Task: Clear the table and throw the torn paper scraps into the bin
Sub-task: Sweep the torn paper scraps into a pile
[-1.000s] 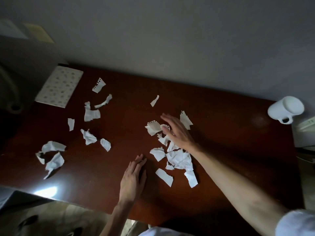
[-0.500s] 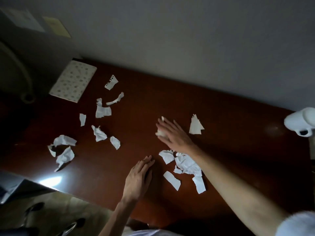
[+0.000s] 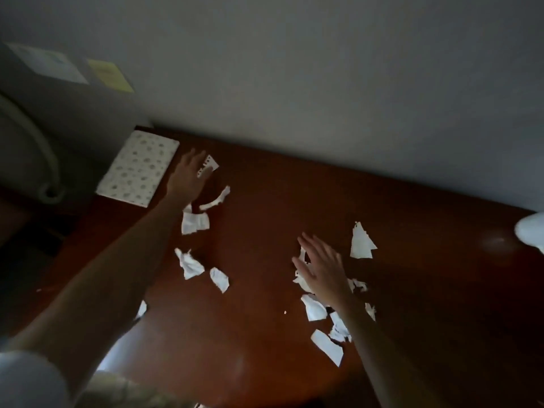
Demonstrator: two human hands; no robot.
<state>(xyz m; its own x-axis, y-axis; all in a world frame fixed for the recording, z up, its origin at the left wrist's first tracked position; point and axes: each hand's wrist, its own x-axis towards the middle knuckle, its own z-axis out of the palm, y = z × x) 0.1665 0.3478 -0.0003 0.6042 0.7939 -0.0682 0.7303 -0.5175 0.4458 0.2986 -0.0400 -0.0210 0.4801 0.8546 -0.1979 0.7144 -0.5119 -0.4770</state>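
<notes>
Landmark: the dotted notebook [image 3: 138, 168] at the table's [image 3: 265, 304] far-left corner, against the wall.

Left hand [image 3: 188, 178]: arm stretched out, hand just right of the notebook, palm down, fingers spread and released. Fingertips lie over a scrap with punched holes [image 3: 209, 167]; the hand is flat on it, no pinch visible.

Right hand [image 3: 322, 267]: well right of the notebook and nearer the person, palm down, fingers splayed and released, grasping nothing. It rests on or just over a cluster of scraps [image 3: 301, 278]; actual contact is unclear.

Paper scraps, all on the table:
- curved strip [image 3: 216, 198] just below the left hand, near the notebook's right edge
- squarish piece [image 3: 195, 222] right under that, beside the left forearm
- crumpled piece [image 3: 188, 264] and small piece [image 3: 220, 278] further toward the person, side by side, apart
- one scrap [image 3: 142, 309] half hidden behind the left forearm
- triangular piece [image 3: 361, 242] far right of the notebook, just beyond the right hand, not touching it
- loose group [image 3: 326, 328] along the right forearm at the near side, partly covered by the arm

White object [image 3: 531, 232] at the right frame edge, far from the notebook, blurred; can't identify.

Dim light, some motion blur.
</notes>
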